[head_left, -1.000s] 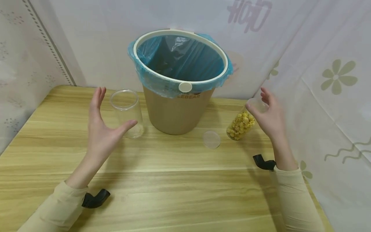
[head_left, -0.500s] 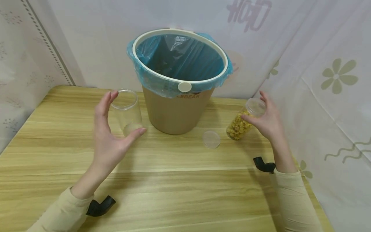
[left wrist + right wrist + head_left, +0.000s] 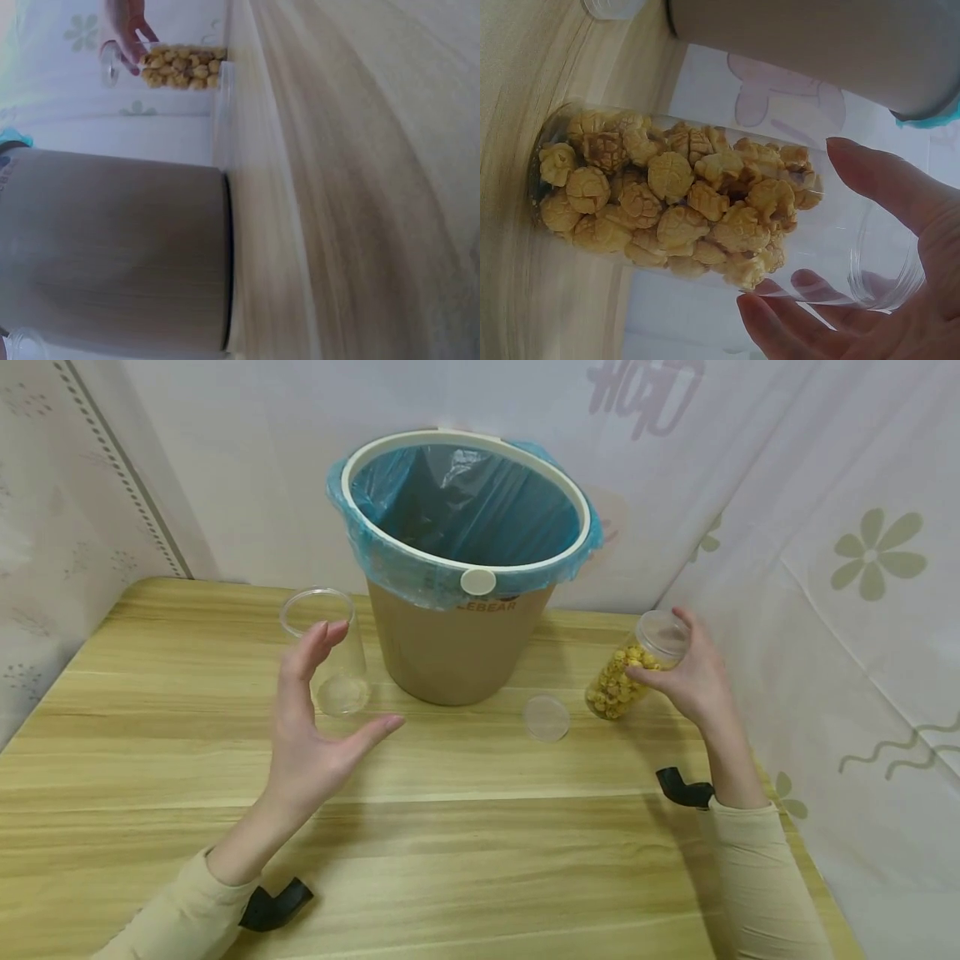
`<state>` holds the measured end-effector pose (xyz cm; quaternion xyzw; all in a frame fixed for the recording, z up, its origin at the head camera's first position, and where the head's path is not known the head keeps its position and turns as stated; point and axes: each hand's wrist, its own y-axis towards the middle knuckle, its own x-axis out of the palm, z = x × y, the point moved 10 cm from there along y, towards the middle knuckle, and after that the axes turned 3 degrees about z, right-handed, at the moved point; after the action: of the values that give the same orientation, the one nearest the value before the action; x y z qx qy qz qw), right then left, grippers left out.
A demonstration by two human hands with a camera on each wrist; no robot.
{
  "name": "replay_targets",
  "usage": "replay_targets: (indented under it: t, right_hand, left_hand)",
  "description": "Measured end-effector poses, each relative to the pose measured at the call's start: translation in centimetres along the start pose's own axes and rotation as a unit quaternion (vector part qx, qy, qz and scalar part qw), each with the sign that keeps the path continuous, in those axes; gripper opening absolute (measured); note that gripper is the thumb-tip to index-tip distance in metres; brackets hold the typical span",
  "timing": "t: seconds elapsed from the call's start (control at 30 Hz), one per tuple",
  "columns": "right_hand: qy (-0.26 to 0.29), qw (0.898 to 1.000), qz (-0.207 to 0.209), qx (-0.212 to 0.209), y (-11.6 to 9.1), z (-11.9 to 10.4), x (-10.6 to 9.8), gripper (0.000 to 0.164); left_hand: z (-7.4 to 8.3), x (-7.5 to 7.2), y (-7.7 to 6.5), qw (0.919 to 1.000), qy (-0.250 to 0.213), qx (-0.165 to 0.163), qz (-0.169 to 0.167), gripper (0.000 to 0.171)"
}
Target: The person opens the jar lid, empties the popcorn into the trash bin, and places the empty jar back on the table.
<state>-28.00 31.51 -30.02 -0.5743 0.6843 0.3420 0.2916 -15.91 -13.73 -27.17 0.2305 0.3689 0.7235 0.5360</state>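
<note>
Clear plastic cylindrical jar of yellow popcorn is standing upright on wood-grain table, to right of beige bin with blue plastic liner draping over top edge. Right hand is holding popcorn jar's upper part, thumb and fingers curving around opposite sides. Left hand is hovering, thumb and fingers spread wide apart, just in front of open-topped clear cylindrical jar standing left of bin. Round translucent disc is lying flat between bin and popcorn jar.

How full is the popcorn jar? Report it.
Partly full: in the right wrist view, popcorn fills most of the jar, leaving clear space near the top.
</note>
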Motion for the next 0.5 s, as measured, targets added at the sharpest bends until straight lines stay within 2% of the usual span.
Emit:
replay_targets:
  t: [0.5]
  right_hand:
    - [0.013, 1.000, 0.008, -0.006, -0.1, -0.6, -0.2, 0.112]
  left_hand:
    - [-0.2, 1.6, -1.1, 0.9994, 0.002, 0.003, -0.034, 0.099]
